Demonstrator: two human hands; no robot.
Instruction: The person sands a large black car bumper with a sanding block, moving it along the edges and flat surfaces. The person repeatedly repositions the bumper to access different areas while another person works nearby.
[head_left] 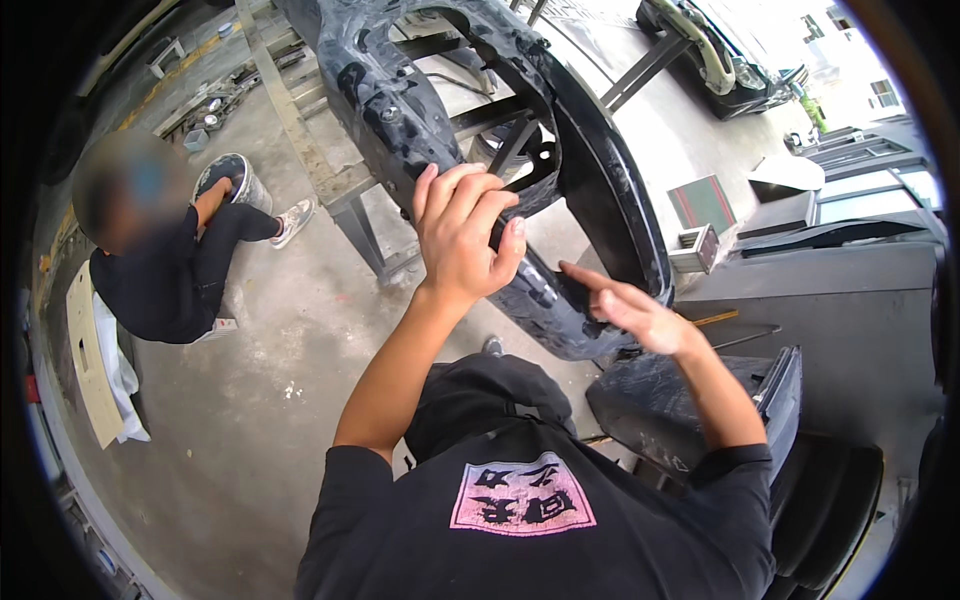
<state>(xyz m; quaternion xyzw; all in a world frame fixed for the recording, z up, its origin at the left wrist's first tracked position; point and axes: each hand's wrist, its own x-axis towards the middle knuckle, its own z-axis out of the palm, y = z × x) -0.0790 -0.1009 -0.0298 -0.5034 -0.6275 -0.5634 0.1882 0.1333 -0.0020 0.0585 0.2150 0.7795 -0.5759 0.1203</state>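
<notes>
Directly in front of the chest, the black car bumper [480, 130] lay on a metal stand [350, 190], its lower end reaching down toward the person. Left hand [462, 232] curled over the bumper's inner edge, fingers wrapped, gripping it. Right hand [630, 310] lay flat and open against the bumper's lower outer face, pressing, not closed on anything. Judgement: the shell is large but thin plastic, probably light for its size, flexes when lifted from one end, with a glossy, slippery skin; the rolled inner lip and cut-out openings give the surest hold. Just right of the bumper a second dark panel [690, 410] crowded the knees. Left of the bumper, bare concrete floor [290, 390] gave room, up to a crouching person [170, 260]. Beyond the bumper, another stand and a parked car [720, 50].
</notes>
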